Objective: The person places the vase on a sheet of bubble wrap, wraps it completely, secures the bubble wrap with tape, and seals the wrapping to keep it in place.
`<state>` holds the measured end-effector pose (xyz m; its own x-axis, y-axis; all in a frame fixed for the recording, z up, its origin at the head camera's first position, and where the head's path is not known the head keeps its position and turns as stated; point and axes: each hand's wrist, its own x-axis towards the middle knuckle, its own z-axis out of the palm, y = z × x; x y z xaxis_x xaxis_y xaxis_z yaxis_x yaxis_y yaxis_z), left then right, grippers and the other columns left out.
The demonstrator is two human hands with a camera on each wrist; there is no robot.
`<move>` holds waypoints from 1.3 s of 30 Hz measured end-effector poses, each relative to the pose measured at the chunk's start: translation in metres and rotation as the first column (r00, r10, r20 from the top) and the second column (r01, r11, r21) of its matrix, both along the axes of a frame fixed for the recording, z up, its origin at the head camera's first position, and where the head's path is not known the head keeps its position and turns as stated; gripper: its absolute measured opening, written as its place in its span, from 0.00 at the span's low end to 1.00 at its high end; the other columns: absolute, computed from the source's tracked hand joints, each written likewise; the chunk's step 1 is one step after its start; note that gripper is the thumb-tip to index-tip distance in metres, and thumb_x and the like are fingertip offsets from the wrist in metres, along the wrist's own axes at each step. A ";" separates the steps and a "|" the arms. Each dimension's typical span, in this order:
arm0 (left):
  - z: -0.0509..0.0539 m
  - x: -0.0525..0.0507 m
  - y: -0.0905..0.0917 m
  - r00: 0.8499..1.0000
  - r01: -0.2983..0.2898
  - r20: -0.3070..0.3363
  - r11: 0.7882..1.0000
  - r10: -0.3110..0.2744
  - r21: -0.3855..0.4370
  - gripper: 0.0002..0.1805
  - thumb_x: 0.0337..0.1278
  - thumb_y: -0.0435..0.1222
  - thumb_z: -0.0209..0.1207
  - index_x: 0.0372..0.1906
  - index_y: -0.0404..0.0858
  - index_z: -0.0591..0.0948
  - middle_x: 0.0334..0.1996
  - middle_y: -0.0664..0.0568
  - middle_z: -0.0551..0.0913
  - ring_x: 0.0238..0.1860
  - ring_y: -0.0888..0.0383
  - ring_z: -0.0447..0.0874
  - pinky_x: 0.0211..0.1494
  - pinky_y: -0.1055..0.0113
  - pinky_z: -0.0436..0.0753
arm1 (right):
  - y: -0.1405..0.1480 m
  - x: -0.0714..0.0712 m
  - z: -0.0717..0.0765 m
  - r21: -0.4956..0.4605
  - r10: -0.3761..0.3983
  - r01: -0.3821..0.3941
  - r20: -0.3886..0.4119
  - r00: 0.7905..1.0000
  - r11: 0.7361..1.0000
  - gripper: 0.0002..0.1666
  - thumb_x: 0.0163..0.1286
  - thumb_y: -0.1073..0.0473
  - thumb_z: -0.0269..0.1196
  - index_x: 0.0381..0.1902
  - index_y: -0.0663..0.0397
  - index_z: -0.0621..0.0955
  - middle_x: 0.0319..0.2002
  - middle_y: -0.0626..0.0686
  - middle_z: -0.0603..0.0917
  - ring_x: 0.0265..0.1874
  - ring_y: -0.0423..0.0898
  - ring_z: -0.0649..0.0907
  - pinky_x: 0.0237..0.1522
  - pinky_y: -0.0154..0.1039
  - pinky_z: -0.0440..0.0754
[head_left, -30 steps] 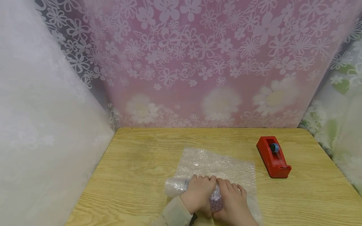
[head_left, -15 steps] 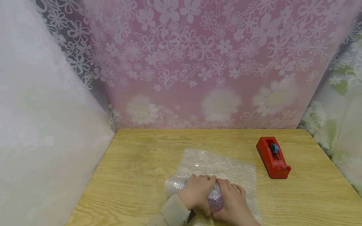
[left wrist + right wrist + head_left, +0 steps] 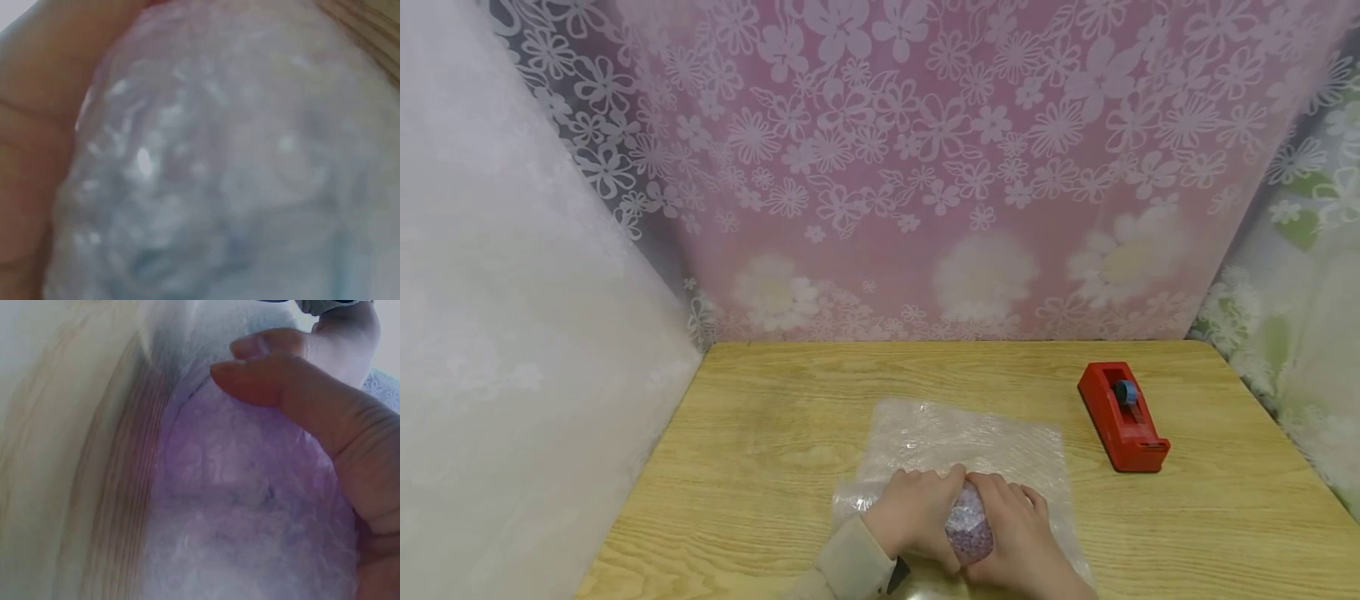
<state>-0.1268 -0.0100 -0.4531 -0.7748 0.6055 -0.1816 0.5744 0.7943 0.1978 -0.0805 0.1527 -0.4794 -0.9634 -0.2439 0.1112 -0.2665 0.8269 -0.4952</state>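
A purple object wrapped in clear bubble wrap (image 3: 970, 523) lies crosswise near the table's front edge; what it is cannot be told through the layers. My left hand (image 3: 916, 515) grips it from the left, and my right hand (image 3: 1021, 533) grips its right part, close beside the left. In the right wrist view, the right thumb (image 3: 294, 394) presses on the purple wrapped surface (image 3: 244, 462). Blurred bubble wrap (image 3: 200, 150) fills most of the left wrist view, with part of the left hand (image 3: 37, 156) along its side. Beyond both hands the loose bubble wrap sheet (image 3: 962, 433) lies flat.
A red tape dispenser (image 3: 1123, 417) with a small blue roll of tape stands at the right on the wood-grain table (image 3: 760, 433). A pink floral curtain (image 3: 865, 167) hangs behind the table, with pale cloth (image 3: 535, 333) at the left side.
The loose bubble wrap sheet has shifted slightly left and toward me. Both hands keep their grip, the left one moving a little to the left. More of the purple end shows between them.
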 end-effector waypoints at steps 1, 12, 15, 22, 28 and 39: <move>0.001 0.001 0.000 1.000 -0.005 -0.001 1.000 0.005 -0.001 0.50 0.12 0.55 0.81 0.54 0.50 0.71 0.31 0.59 0.82 0.30 0.61 0.80 0.36 0.61 0.78 | 0.001 -0.001 0.001 -0.008 0.007 -0.007 0.021 1.000 1.000 0.57 0.24 0.47 0.83 0.58 0.47 0.73 0.51 0.46 0.77 0.52 0.49 0.76 0.60 0.65 0.61; 0.002 0.006 0.001 0.999 -0.044 -0.024 0.999 0.044 0.009 0.47 0.13 0.57 0.80 0.50 0.50 0.70 0.29 0.59 0.81 0.29 0.61 0.79 0.34 0.61 0.78 | 0.008 -0.006 0.002 -0.014 0.107 -0.107 0.017 0.994 0.994 0.56 0.26 0.45 0.82 0.59 0.45 0.73 0.53 0.44 0.77 0.54 0.46 0.75 0.61 0.66 0.58; 0.002 0.006 -0.001 0.999 -0.040 -0.015 0.999 0.040 0.028 0.48 0.13 0.60 0.79 0.51 0.51 0.70 0.30 0.60 0.81 0.30 0.61 0.79 0.34 0.62 0.78 | 0.008 -0.007 0.001 -0.018 0.112 -0.112 0.011 0.994 0.994 0.56 0.26 0.45 0.82 0.58 0.44 0.73 0.53 0.43 0.77 0.54 0.44 0.76 0.61 0.66 0.58; 0.004 0.002 -0.011 0.999 -0.046 0.013 0.998 0.046 0.038 0.51 0.14 0.68 0.77 0.54 0.52 0.73 0.34 0.60 0.82 0.32 0.62 0.80 0.37 0.63 0.78 | 0.009 -0.007 -0.001 -0.013 0.099 -0.099 -0.001 0.995 0.995 0.55 0.25 0.44 0.83 0.57 0.43 0.73 0.51 0.41 0.77 0.51 0.41 0.76 0.59 0.64 0.62; 0.004 -0.001 -0.012 0.999 -0.049 -0.018 0.999 0.050 0.015 0.50 0.12 0.71 0.74 0.51 0.53 0.75 0.33 0.60 0.82 0.31 0.62 0.80 0.36 0.63 0.78 | 0.009 -0.007 0.000 -0.014 0.095 -0.095 -0.009 0.995 0.995 0.55 0.26 0.41 0.82 0.57 0.45 0.74 0.50 0.42 0.77 0.50 0.42 0.76 0.59 0.62 0.62; 0.004 0.001 -0.014 0.998 -0.058 -0.032 0.998 0.058 -0.013 0.52 0.14 0.74 0.72 0.53 0.50 0.75 0.35 0.58 0.81 0.34 0.60 0.80 0.36 0.61 0.78 | 0.009 -0.010 0.003 -0.014 0.119 -0.119 0.037 0.992 0.993 0.59 0.24 0.42 0.83 0.59 0.49 0.73 0.51 0.47 0.78 0.52 0.48 0.76 0.60 0.67 0.58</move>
